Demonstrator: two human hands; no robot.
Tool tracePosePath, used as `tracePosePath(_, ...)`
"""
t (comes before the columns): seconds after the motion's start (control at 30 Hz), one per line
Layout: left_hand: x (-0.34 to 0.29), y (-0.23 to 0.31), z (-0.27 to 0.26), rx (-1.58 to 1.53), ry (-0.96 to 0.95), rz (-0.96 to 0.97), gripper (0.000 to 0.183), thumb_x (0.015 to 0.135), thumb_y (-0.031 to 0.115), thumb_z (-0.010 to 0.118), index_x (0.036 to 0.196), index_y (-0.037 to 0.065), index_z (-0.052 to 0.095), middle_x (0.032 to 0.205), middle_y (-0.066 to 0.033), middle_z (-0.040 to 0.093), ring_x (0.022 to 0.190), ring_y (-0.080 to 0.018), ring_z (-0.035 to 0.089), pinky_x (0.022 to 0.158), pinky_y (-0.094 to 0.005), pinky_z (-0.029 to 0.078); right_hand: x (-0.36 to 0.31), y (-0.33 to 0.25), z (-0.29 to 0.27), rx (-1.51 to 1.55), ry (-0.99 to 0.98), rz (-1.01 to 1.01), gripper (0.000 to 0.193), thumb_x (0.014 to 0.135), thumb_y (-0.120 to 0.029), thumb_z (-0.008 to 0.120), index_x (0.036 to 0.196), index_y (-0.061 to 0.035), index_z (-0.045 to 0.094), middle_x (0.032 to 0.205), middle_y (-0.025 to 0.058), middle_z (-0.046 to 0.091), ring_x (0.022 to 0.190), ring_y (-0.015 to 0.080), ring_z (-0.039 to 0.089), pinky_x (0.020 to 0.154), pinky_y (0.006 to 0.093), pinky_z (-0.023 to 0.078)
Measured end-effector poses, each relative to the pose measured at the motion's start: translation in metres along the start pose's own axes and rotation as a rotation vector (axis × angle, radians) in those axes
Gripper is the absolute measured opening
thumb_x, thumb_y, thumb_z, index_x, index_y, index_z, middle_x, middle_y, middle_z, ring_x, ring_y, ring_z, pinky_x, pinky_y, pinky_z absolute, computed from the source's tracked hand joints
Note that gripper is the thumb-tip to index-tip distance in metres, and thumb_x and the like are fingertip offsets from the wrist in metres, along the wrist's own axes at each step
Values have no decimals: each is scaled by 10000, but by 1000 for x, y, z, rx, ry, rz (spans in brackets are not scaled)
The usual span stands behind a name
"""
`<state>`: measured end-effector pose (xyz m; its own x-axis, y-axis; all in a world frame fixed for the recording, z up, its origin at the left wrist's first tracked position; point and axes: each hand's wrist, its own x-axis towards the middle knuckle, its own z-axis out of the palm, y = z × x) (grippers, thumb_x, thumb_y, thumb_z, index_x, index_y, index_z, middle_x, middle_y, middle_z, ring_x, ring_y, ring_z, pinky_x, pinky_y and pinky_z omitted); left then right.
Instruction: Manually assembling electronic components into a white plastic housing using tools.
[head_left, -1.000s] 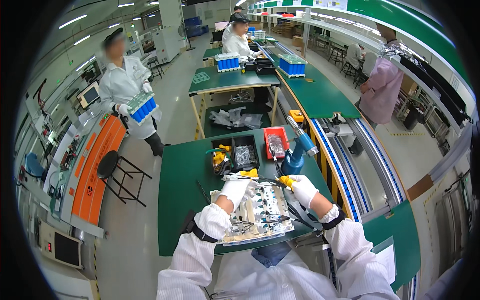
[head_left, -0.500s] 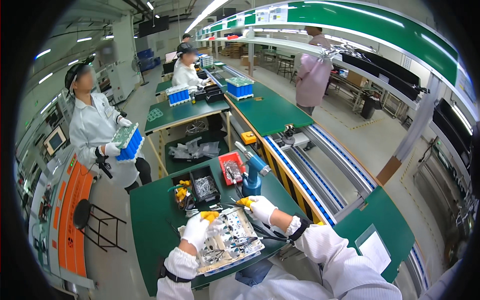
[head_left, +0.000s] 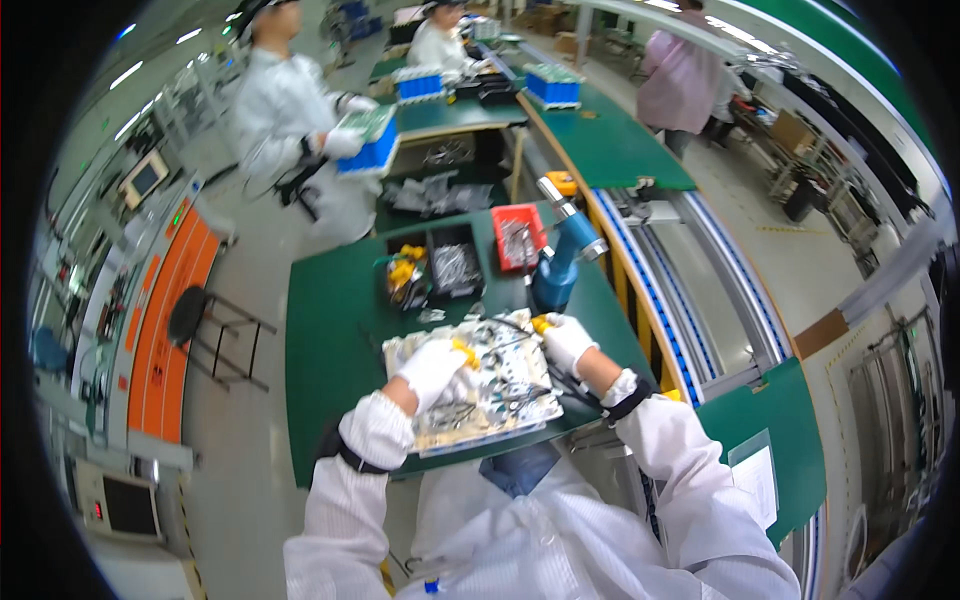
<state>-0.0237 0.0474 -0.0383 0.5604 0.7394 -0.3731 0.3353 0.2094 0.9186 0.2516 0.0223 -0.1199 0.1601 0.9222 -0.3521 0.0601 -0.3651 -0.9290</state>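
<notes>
On the green bench in front of me lies a white, tray-like module (head_left: 490, 410) with many openings and short dark wires. My left hand (head_left: 432, 374), in a white glove with yellow fingertips, is over its left half, fingers bent together; whatever they pinch is hidden. At the upper right corner of the module, my right hand (head_left: 568, 345), gloved alike, has its fingers closed on black cables (head_left: 512, 322). More of these cables hang beside the module under the right wrist. A blue power tool (head_left: 562, 262) stands upright just beyond the right hand.
Behind the module sit a black bin of metal screws (head_left: 455, 268), another with yellow-handled tools (head_left: 406, 275), and a red bin (head_left: 517, 238). A conveyor (head_left: 665, 280) runs along the right. A person holding a blue battery pack (head_left: 374, 150) stands at the left, near a stool (head_left: 190, 315).
My view has tilted down, so the bench appears higher and farther right. Both hands stay at the module, the left farther in over it. The standing person has come nearer the bench with the pack.
</notes>
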Motion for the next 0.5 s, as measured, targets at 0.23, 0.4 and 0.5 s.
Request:
tracePosePath(0.23,11,-4,0,2,-102,-27,329,1048,220,453,1116,-39,645,789,-103,707,549,-164,623,468,-269,461,-26,-15,-9,-223,160,-225,266,999,-62,555,1236,29,636,1087,120,705,952,158,635,858,265,491)
tracePosePath(0.4,11,-8,-5,123,-73,18,326,1047,214,444,1071,-32,657,794,-105,710,552,-166,623,479,-281,472,-75,-52,16,-305,175,-505,146,958,-112,667,1075,-28,687,1005,99,722,849,203,691,778,316,536)
tracePosePath(0.5,5,0,-3,-34,-78,-83,318,1023,227,476,990,-10,686,760,-94,702,550,-156,617,475,-279,470,-97,-76,27,-678,-32,-732,220,875,-206,739,1070,-107,712,1008,130,702,924,334,680,800,354,550)
